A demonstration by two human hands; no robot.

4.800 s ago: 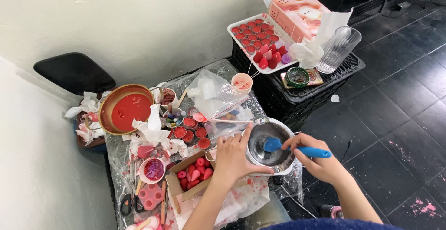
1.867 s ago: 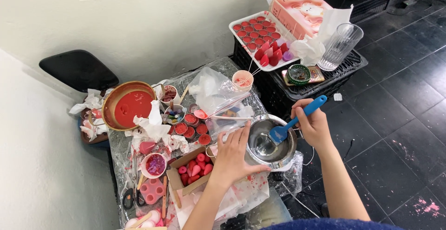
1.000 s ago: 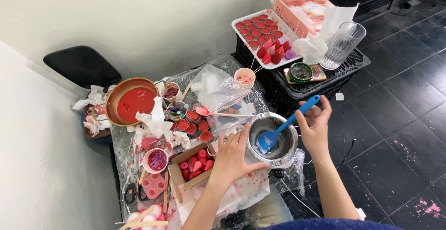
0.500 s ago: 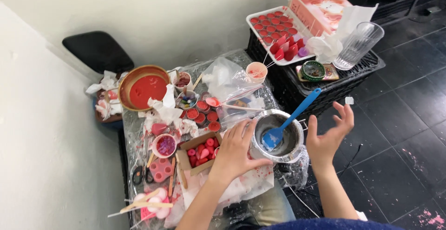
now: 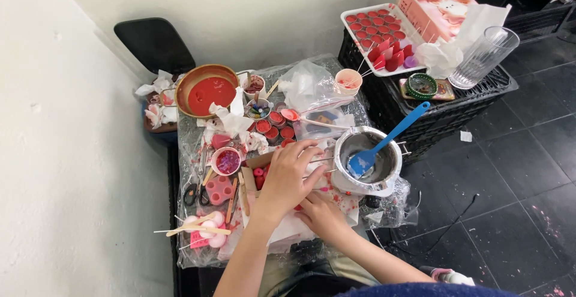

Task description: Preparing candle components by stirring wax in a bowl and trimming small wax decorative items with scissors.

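Steel round pot (image 5: 367, 160) holds a blue silicone spatula (image 5: 384, 142). Left hand (image 5: 290, 176), fingers spread open, rests over a cardboard box of red wax pieces (image 5: 257, 173); right hand (image 5: 321, 213) lies open on the worktop (image 5: 198, 252).

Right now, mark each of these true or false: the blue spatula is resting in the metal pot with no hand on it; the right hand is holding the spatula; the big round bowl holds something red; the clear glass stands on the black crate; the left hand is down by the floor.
1. The blue spatula rests in the metal pot, no hand on it. True.
2. The right hand holds the spatula. False: it lies low on the table, under the left hand.
3. The big round bowl holds something red. True.
4. The clear glass stands on the black crate. True.
5. The left hand is by the floor. False: it is over the table, beside the pot.
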